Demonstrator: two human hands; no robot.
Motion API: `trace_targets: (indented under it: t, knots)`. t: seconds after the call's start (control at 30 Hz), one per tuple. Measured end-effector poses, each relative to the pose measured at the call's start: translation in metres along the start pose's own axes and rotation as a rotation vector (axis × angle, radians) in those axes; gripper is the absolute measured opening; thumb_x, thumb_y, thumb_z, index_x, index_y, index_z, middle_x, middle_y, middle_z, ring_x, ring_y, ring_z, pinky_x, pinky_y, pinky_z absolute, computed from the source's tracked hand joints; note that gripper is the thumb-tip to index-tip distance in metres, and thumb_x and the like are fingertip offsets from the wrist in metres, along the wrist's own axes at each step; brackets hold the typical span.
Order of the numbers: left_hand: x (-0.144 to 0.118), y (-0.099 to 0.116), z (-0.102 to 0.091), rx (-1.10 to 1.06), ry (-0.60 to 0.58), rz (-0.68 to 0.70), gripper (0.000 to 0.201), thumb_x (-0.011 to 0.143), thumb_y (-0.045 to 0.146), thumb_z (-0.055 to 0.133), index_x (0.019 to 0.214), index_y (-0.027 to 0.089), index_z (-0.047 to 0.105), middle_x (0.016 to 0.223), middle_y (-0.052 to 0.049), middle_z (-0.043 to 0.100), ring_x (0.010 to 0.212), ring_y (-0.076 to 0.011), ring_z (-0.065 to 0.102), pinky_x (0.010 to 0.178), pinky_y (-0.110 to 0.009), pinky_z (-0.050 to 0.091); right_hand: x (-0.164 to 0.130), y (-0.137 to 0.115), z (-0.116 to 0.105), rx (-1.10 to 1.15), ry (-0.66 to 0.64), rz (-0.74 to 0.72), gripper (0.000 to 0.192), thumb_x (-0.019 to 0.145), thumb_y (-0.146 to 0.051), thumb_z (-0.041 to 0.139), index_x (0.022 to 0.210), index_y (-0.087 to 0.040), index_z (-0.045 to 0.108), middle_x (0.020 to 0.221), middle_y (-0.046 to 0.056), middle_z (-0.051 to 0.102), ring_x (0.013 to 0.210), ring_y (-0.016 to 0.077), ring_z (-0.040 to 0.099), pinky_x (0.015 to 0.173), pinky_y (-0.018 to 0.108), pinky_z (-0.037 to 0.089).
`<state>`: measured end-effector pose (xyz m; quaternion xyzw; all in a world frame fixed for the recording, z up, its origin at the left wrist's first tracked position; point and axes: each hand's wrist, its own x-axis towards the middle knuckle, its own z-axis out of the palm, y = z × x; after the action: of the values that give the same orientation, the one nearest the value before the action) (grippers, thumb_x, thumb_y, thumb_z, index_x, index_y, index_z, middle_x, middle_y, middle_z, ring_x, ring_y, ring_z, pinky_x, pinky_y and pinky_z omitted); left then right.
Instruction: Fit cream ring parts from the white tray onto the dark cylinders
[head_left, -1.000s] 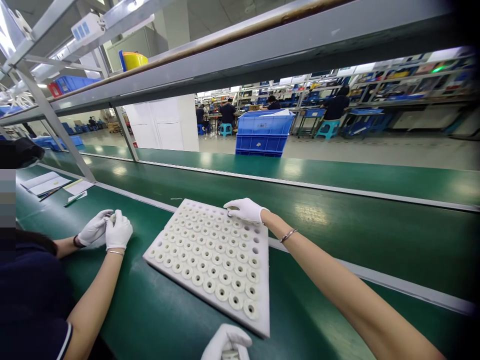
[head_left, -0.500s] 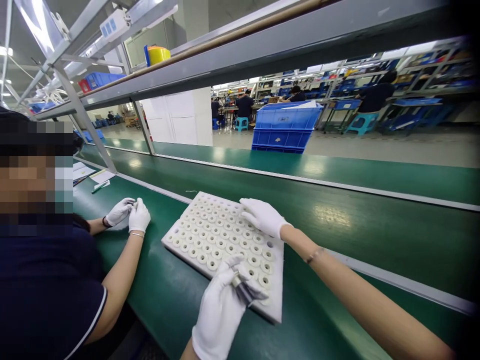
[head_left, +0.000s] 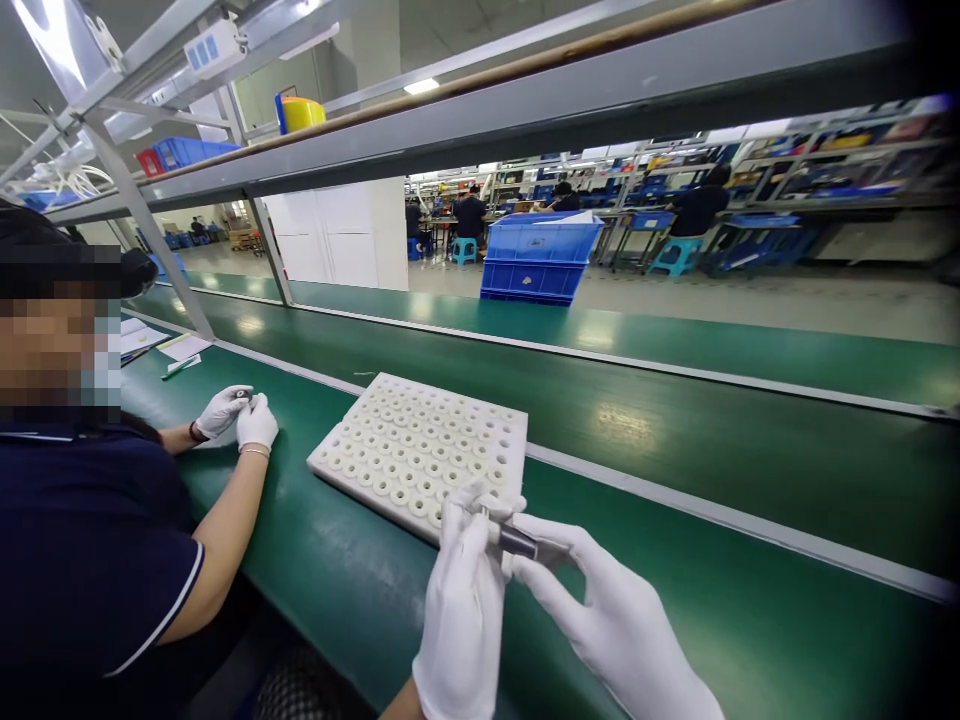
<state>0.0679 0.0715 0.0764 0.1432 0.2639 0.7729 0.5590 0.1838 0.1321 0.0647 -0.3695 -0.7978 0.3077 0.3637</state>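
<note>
My left hand (head_left: 465, 590), in a white glove, is closed around a small dark grey cylindrical part (head_left: 517, 541) with a pale end. The part lies tilted, its dark end pointing right. From the right, my gloved right hand (head_left: 615, 610) brings its thumb and forefinger to either side of that part, pinching it. Its other fingers are partly hidden. Just beyond both hands is a white tray (head_left: 517, 428) with rows of off-white rings, each with a dark central hole; my left hand covers its near right corner.
To the left sits a co-worker in a dark shirt (head_left: 97, 560), whose gloved hands (head_left: 251, 415) hold a small dark part. Papers and a pen (head_left: 180, 367) lie farther back. A metal shelf (head_left: 450, 110) spans overhead. Blue crates (head_left: 536, 260) stand beyond the green bench (head_left: 337, 570).
My right hand has left the tray's far side and come down to the part in my left hand. The view has shifted slightly to the right.
</note>
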Motion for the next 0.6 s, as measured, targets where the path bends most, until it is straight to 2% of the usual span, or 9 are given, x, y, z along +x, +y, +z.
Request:
trace_targets:
  t: [0.07, 0.2, 0.27, 0.33, 0.47, 0.6]
  knots:
    - [-0.007, 0.001, -0.004, 0.109, -0.063, 0.026, 0.041, 0.095, 0.04, 0.054, 0.133, 0.025, 0.054, 0.137, -0.007, 0.059, 0.136, -0.0218, 0.047, 0.112, -0.031, 0.043, 0.0, -0.006, -0.013, 0.102, -0.101, 0.053, 0.028, 0.09, -0.046, 0.055, 0.11, -0.028, 0.063, 0.099, 0.001, 0.074, 0.081, 0.0179, 0.069, 0.079, 0.033, 0.057]
    - [-0.022, 0.007, -0.014, 0.455, -0.053, 0.134, 0.045, 0.096, 0.052, 0.046, 0.126, 0.021, 0.06, 0.122, -0.009, 0.064, 0.124, -0.0239, 0.052, 0.106, -0.034, 0.044, 0.001, -0.015, -0.035, 0.273, -0.32, 0.149, 0.026, 0.091, -0.042, 0.05, 0.104, -0.023, 0.062, 0.083, 0.002, 0.069, 0.07, 0.0177, 0.064, 0.068, 0.032, 0.053]
    - [-0.03, 0.011, -0.017, 0.638, -0.062, 0.136, 0.047, 0.098, 0.054, 0.039, 0.123, 0.021, 0.061, 0.113, -0.009, 0.066, 0.113, -0.0231, 0.056, 0.101, -0.034, 0.046, 0.002, -0.016, -0.042, 0.279, -0.368, 0.161, 0.025, 0.09, -0.041, 0.05, 0.103, -0.023, 0.062, 0.08, 0.001, 0.067, 0.069, 0.0177, 0.062, 0.067, 0.032, 0.051]
    - [-0.035, 0.016, -0.017, 0.747, -0.109, 0.13, 0.047, 0.098, 0.053, 0.035, 0.117, 0.019, 0.062, 0.107, -0.009, 0.066, 0.1, -0.0217, 0.059, 0.093, -0.034, 0.048, 0.001, -0.016, -0.047, 0.259, -0.396, 0.155, 0.023, 0.089, -0.039, 0.052, 0.103, -0.023, 0.062, 0.086, 0.002, 0.068, 0.073, 0.018, 0.062, 0.068, 0.032, 0.051]
    - [-0.04, 0.021, -0.013, 0.768, -0.224, 0.148, 0.042, 0.095, 0.053, 0.046, 0.107, 0.016, 0.062, 0.092, -0.008, 0.066, 0.084, -0.0191, 0.062, 0.084, -0.032, 0.051, -0.003, -0.017, -0.049, 0.252, -0.43, 0.123, 0.021, 0.086, -0.032, 0.052, 0.104, -0.025, 0.062, 0.098, 0.003, 0.069, 0.081, 0.0188, 0.063, 0.073, 0.033, 0.052]
    - [-0.037, 0.02, -0.014, 0.678, -0.236, 0.087, 0.046, 0.085, 0.055, 0.063, 0.106, 0.014, 0.06, 0.084, -0.007, 0.064, 0.076, -0.0168, 0.063, 0.076, -0.03, 0.052, -0.005, -0.018, -0.05, 0.251, -0.45, 0.1, 0.02, 0.087, -0.032, 0.054, 0.104, -0.026, 0.062, 0.099, 0.002, 0.069, 0.086, 0.0198, 0.064, 0.076, 0.033, 0.053]
